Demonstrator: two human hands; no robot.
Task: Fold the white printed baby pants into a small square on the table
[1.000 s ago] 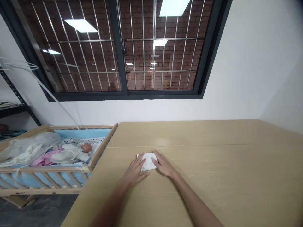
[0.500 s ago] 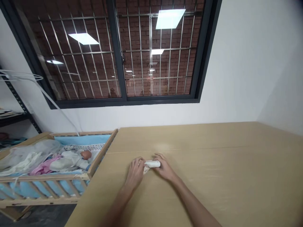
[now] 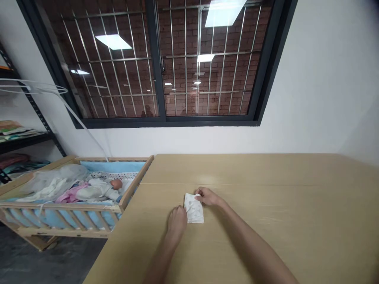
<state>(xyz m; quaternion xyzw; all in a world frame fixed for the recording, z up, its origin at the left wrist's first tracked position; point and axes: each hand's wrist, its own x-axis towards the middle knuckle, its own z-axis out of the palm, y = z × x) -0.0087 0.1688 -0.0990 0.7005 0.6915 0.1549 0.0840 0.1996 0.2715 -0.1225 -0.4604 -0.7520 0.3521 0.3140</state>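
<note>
A small white rectangular piece with a faint printed pattern [image 3: 194,211], cloth-like and soft, lies on the tan tabletop [image 3: 266,221]. Whether it is one layer or folded I cannot tell. My right hand [image 3: 208,196] pinches its top right edge between thumb and fingers. At the left edge, my left hand [image 3: 177,219] is closed with fingers curled, and its fingertips are at the piece's border.
To the left stands a wooden crib [image 3: 139,177] with blue lining, holding a doll-like baby figure [image 3: 116,184], white netting and pink cloth. A black shelf [image 3: 26,140] with folded fabrics is behind it. A barred window [image 3: 160,67] is above the table.
The white piece was bunched into a narrow roll between both hands; now it lies spread as a flat rectangle. My left hand has moved down toward me, and the view has shifted slightly.
</note>
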